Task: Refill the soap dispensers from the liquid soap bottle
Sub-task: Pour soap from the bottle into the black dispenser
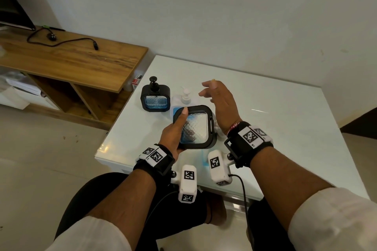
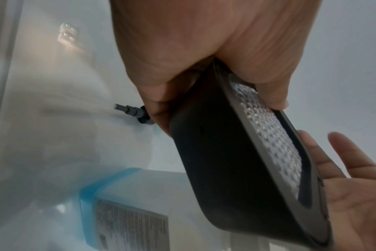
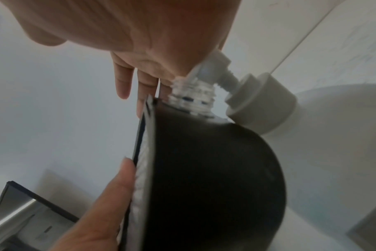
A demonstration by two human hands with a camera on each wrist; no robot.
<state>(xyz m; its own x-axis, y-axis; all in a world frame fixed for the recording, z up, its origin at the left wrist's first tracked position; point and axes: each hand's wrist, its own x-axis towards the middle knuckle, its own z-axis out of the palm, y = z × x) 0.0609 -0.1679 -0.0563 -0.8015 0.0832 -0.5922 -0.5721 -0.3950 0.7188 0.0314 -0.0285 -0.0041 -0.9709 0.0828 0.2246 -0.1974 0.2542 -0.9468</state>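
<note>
Head view counts two square black soap dispensers with clear quilted faces and one translucent liquid soap bottle with a white pump, all on or over the glossy white counter (image 1: 265,120). One black dispenser (image 1: 155,99) stands upright near the counter's left edge, its black pump on top and blue soap low behind its window. The second black dispenser (image 1: 195,126) is lifted off the counter and tipped flat, its quilted face turned up toward the camera and its threaded neck pointing away from the person, toward the far side of the counter; no pump is on it. The left hand (image 1: 173,134) clamps it from the near left corner, thumb laid along the clear face and fingers underneath. The right hand (image 1: 219,101) hovers just right of it and beyond, fingers spread and relaxed, holding nothing.

The liquid soap bottle (image 1: 183,100) stands directly behind the held dispenser, partly hidden by it, its white pump head showing between the two dispensers. In the left wrist view a small black pump part (image 2: 132,113) lies on the counter. A wooden shelf unit (image 1: 81,61) with a black cable on top stands left of the counter.
</note>
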